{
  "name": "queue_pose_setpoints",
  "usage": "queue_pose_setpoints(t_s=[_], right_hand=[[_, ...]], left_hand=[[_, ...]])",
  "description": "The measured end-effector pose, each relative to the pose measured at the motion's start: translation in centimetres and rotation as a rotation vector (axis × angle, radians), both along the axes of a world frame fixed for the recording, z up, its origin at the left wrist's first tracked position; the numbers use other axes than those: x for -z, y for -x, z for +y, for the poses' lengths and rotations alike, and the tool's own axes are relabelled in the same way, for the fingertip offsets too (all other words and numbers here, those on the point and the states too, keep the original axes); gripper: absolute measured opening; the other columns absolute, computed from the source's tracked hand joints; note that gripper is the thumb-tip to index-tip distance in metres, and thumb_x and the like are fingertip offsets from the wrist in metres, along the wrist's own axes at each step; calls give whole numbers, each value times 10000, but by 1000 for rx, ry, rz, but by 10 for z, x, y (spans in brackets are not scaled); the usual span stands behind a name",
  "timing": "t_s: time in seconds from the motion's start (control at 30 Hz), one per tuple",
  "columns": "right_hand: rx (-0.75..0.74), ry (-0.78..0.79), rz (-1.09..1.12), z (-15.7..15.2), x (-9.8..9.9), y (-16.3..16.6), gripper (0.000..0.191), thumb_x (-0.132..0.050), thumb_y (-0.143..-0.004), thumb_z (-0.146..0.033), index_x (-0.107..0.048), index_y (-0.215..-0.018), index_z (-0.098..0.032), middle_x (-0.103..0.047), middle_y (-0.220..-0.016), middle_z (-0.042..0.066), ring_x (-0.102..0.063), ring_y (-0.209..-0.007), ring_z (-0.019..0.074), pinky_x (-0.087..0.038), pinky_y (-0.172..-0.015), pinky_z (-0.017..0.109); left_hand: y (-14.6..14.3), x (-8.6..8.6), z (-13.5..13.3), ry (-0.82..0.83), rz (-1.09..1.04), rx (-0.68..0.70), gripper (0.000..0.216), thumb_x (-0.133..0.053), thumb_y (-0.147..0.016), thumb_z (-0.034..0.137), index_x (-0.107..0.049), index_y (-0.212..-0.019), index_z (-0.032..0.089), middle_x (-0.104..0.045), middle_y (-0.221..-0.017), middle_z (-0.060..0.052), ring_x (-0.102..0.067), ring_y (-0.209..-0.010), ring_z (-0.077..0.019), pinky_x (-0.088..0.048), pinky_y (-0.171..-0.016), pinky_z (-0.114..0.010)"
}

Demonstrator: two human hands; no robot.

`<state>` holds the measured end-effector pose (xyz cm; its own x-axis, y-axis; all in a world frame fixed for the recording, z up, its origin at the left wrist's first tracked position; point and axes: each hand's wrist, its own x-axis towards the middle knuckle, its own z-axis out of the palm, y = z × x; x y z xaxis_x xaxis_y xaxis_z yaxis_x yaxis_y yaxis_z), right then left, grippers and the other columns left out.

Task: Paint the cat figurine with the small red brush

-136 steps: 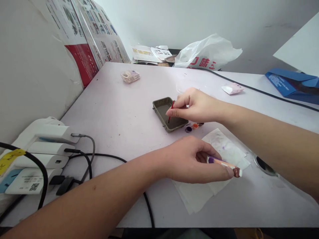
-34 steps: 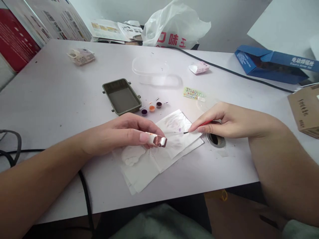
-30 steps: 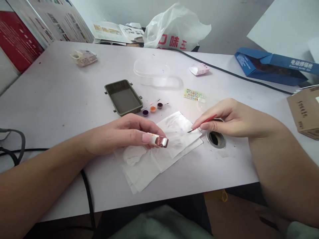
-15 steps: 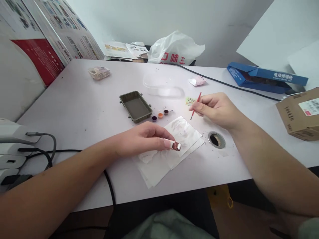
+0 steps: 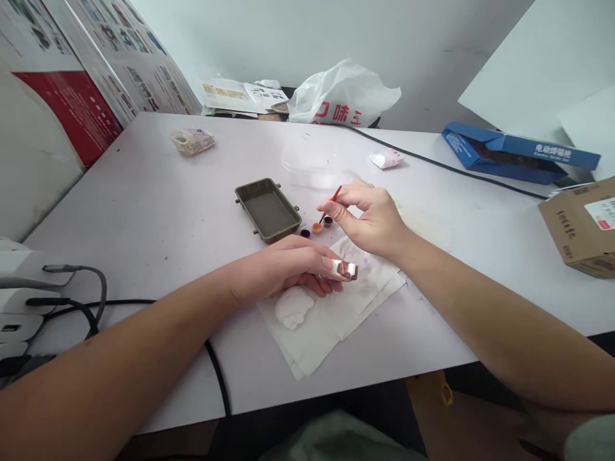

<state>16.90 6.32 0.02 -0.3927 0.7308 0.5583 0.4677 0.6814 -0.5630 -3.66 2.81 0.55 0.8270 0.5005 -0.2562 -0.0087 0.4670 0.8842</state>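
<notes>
A: What did the left hand (image 5: 298, 262) have?

B: It gripped the piece (image 5: 344, 269) between thumb and fingers, the end poking out past the fingertips. That end was brown and white.

A: Where was the piece, then?

B: In that hand, above the tissue (image 5: 319, 342), near the front of the table (image 5: 192, 205).

A: And the right hand (image 5: 368, 214)?

B: Its thumb and fingers were closed on the brush (image 5: 332, 201), a red one, tilted with the tip pointing down.

A: Down at what?

B: The orange pot (image 5: 317, 228). I couldn't tell whether the bristles touched the paint.

A: Were there other pots?

B: Two. The purple pot (image 5: 305, 234) was on one side of the orange, and the dark pot (image 5: 328, 221) was on the other, close by the right hand's fingers.

A: What stood beside them?

B: The tray (image 5: 269, 208), olive, just to the left of the pots.

A: Anything on the tissue?

B: A white lump (image 5: 294, 307), just below the left hand, and some faint purple stains.

A: And farther off?

B: A plastic bag (image 5: 343, 96) behind the table's far edge, and a blue box (image 5: 519, 153) over to the right.
</notes>
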Motion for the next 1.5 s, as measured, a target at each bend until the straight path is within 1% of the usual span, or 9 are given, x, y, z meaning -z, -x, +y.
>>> queue_pose_setpoints(t_s=[0.2,0.4,0.53,0.73,0.87,0.93,1.13,1.37,1.5], right_hand=[[8,66,-97,5,3,0,296,-634,-955,-372,-772,-745,-215,-757,-778,14,-596,-810,180,-443,-843,372],[-20,32,-73,5,6,0,273,-667,-936,-362,-769,-731,-213,-772,-775,1,-597,-712,147,-429,-838,371],[-16,29,-47,4,4,-1,263,-679,-926,-362,-771,-728,-217,-767,-763,6,-618,-732,159,-432,-831,377],[-20,56,-40,2,3,0,274,-650,-949,-351,-764,-733,-227,-760,-759,-10,-648,-753,152,-440,-914,386],[-27,69,-39,1,4,1,276,-637,-957,-353,-760,-743,-229,-759,-775,-9,-644,-784,157,-447,-886,373],[-14,76,-56,1,4,2,279,-642,-951,-373,-763,-743,-231,-752,-770,-5,-620,-797,165,-441,-868,374],[8,42,-83,3,9,1,276,-668,-927,-407,-776,-741,-234,-740,-739,10,-567,-799,177,-436,-813,369],[2,4,24,0,4,-2,247,-692,-917,-367,-772,-722,-237,-764,-761,-2,-621,-748,158,-461,-853,389],[74,-18,152,-6,-3,-5,207,-707,-905,-364,-778,-739,-262,-772,-797,-4,-650,-831,172,-495,-885,387]], left_hand=[[-6,-2,1,62,38,-34,177,-697,-840,310,-752,-863,143,-688,-845,-56,-635,-799,-132,-508,-735,-221],[-9,-6,-1,75,39,-61,209,-650,-841,305,-723,-853,110,-690,-838,-74,-636,-762,-125,-514,-727,-228],[-7,-5,-1,56,82,-41,184,-658,-848,301,-728,-859,131,-679,-851,-59,-635,-796,-130,-512,-754,-239],[2,-11,-4,-177,184,-2,243,-680,-897,432,-777,-988,228,-711,-1023,-35,-651,-995,-191,-489,-933,-326],[4,-19,-7,-380,263,99,293,-673,-910,466,-772,-1048,228,-727,-1021,-29,-640,-998,-189,-475,-896,-297],[4,-22,-7,-416,261,130,302,-653,-927,462,-769,-1065,220,-723,-1008,-27,-632,-987,-182,-472,-884,-285],[4,-16,-4,-337,218,100,317,-679,-904,481,-773,-1046,214,-724,-996,-34,-637,-984,-185,-485,-910,-299],[2,2,2,-2,-61,25,211,-675,-911,359,-803,-975,204,-734,-987,-46,-649,-887,-138,-527,-798,-224],[1,3,3,65,-80,14,251,-707,-880,393,-803,-953,174,-727,-967,-61,-644,-829,-130,-531,-760,-206]])
